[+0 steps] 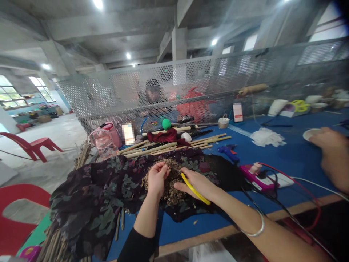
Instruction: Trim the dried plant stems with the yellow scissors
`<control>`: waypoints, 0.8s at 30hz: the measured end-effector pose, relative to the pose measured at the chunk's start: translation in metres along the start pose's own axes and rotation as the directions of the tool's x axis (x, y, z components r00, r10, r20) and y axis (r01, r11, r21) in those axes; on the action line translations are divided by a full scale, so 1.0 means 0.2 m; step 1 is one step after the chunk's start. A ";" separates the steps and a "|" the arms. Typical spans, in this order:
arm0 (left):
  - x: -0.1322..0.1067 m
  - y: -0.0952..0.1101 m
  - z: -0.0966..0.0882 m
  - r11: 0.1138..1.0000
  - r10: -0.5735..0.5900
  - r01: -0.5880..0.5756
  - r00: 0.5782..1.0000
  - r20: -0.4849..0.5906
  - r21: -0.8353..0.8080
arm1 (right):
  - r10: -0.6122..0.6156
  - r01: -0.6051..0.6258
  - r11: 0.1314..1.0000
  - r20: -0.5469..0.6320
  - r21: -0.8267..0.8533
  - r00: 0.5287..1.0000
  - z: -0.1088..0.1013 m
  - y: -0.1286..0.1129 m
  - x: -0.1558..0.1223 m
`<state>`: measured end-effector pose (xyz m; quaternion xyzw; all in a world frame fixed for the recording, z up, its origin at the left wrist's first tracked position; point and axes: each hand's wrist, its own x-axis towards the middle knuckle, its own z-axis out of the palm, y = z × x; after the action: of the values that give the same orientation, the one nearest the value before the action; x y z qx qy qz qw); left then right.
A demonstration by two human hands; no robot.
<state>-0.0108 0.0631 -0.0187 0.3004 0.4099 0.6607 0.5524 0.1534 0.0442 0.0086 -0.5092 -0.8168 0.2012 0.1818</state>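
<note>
In the head view, your left hand (158, 176) is pinched at the fingertips, seemingly on a thin dried piece (too small to name). Your right hand (195, 181) grasps a yellow-handled tool (195, 191), its dark tip pointing at ten o'clock, close to your left fingers. A slip there could nick them. The heap of dried plant bits (174, 195) lies under both hands on the dark floral cloth (89, 185); a snagged sleeve or tugged fold could scatter it. Taking the heap as the dial's centre, sticks (152, 148) lie at twelve, and a blue glue gun (229, 153) at two; if it is hot, a stray forearm could touch it. The power strip (261, 179) sits at three, its cables near your right arm, where one could catch. Further out, between two and three, a co-worker's hand (331, 149) holds a white cup (308, 135).
</note>
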 end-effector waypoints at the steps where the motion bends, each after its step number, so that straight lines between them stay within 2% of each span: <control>1: -0.01 0.00 0.00 1.000 -0.005 0.005 1.000 0.007 0.004 | -0.001 0.001 1.000 -0.002 0.002 1.000 0.00 -0.01 0.00; 14: -0.01 0.02 -0.01 0.981 0.123 -0.127 0.992 0.038 0.147 | 0.008 -0.008 1.000 -0.034 -0.003 0.999 0.04 -0.01 0.01; 19: -0.01 0.01 -0.02 0.966 0.130 -0.139 0.990 0.056 0.216 | 0.028 -0.028 1.000 -0.010 0.007 1.000 0.03 0.00 0.00; 24: -0.01 0.00 -0.02 0.949 0.121 -0.122 0.992 0.021 0.290 | 0.043 -0.043 0.999 0.003 0.006 0.999 0.04 0.03 0.01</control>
<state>-0.0137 0.0610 -0.0203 0.4039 0.4824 0.6257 0.4612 0.1519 0.0479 -0.0011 -0.5258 -0.8053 0.2081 0.1780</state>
